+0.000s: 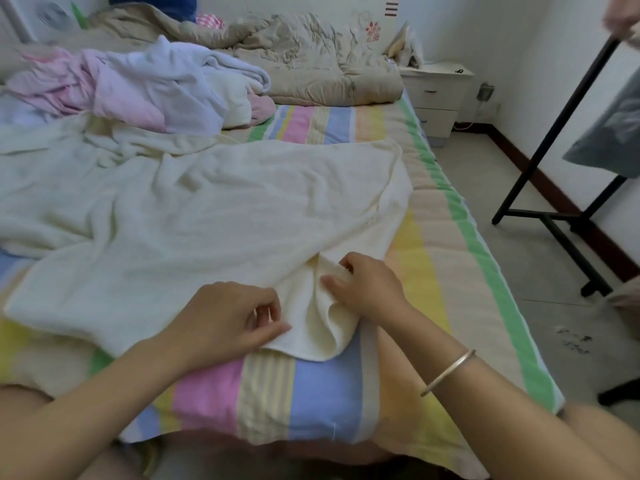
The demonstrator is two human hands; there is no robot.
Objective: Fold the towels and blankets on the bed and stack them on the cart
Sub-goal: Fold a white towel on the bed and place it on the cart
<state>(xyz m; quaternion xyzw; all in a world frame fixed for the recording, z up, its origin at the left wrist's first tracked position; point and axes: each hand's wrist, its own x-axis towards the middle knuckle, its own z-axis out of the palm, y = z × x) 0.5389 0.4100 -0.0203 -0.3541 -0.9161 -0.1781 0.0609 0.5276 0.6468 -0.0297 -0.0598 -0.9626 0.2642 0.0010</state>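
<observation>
A large cream towel (207, 216) lies spread and wrinkled across the striped bed (322, 386), one corner bunched near the front edge. My left hand (228, 317) pinches the towel's near hem between thumb and fingers. My right hand (363, 285), with a silver bangle on the wrist, grips the bunched corner fold just to the right. Behind the towel sits a heap of pink and white towels (138, 88).
A beige quilt (311, 53) is crumpled at the head of the bed. A white nightstand (440, 98) stands at the far right of the bed. A black metal rack (561, 188) with a grey cloth hanging on it stands on the tiled floor to the right.
</observation>
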